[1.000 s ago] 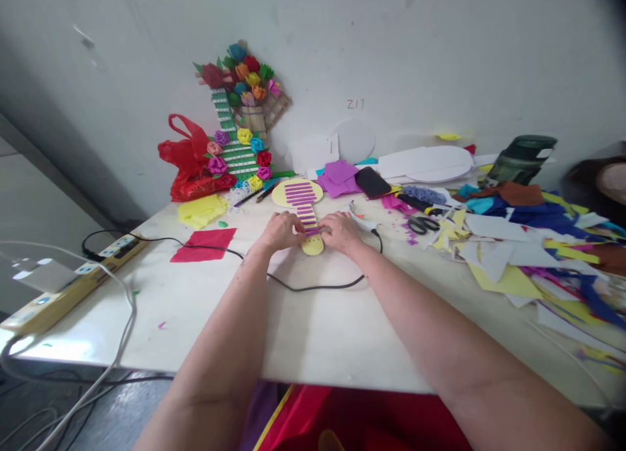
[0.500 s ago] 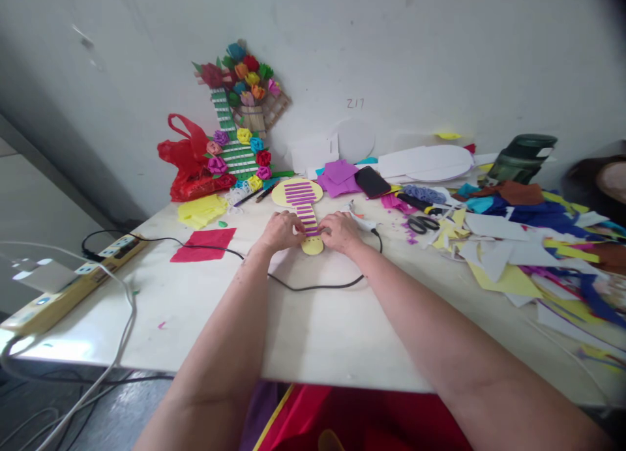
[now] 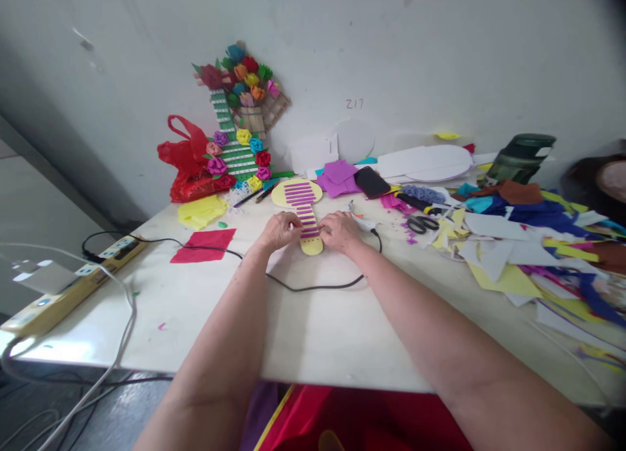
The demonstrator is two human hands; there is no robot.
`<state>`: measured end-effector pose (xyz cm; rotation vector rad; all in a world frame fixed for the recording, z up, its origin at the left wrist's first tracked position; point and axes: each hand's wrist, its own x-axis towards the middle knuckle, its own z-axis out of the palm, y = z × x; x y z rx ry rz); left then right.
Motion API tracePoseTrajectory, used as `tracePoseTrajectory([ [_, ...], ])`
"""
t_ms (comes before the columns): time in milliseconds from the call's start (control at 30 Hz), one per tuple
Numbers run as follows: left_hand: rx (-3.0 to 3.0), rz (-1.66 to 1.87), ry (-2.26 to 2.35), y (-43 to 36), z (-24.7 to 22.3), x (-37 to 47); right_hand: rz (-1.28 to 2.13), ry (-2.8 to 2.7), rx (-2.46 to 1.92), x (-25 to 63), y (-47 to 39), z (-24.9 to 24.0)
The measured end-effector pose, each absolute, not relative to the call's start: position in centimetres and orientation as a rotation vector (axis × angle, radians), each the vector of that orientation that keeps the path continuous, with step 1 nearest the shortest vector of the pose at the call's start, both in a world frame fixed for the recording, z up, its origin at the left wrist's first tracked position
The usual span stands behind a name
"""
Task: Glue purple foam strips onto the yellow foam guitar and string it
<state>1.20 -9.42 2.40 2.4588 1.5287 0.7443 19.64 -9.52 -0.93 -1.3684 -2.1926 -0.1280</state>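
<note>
A yellow paddle-shaped paper cutout point(image 3: 298, 194) with purple strips across it lies flat on the white table point(image 3: 313, 320). My left hand point(image 3: 280, 230) rests on the left side of its narrow handle, fingertips pressing the strips. From the other side my right hand point(image 3: 341, 231) presses the same handle. Both hands touch the cutout near its lower end point(image 3: 312, 245). Neither hand lifts it.
A black cable point(image 3: 313, 285) loops just in front of my hands. A red paper sheet point(image 3: 203, 246) and a power strip point(image 3: 73, 281) lie left. Paper flower craft point(image 3: 239, 112) leans on the wall. Phone point(image 3: 372, 181), scissors point(image 3: 423, 224), a dark green bottle point(image 3: 521, 158) and paper scraps point(image 3: 538, 249) lie right.
My left hand's fingers have lifted and curled slightly at the handle's edge. Otherwise the hands and the cutout stay in place.
</note>
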Motion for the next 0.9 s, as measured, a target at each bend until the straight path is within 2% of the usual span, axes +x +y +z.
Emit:
tracePoseTrajectory([
  [233, 2.421, 0.937, 1.768, -8.0, 0.5, 0.0, -0.101, -2.205, -1.364, 19.8, -9.6, -0.6],
  [400, 2.395, 0.863, 1.878, -7.3, -1.1, -0.1, -0.093, -2.219, -1.357, 19.8, -9.5, -0.7],
  [600, 2.307, 0.926, 1.959, -8.0, -0.7, 0.6, -0.093, -2.207, -1.330, 19.7, -9.5, -0.8],
  [767, 2.204, 1.168, 2.070, -8.0, -0.2, 0.5, -0.093, -2.200, -1.348, 19.7, -9.5, -0.8],
  [900, 1.891, 1.390, 2.269, -7.6, 0.1, -0.2, -0.086, -2.209, -1.352, 19.6, -9.6, -0.7],
])
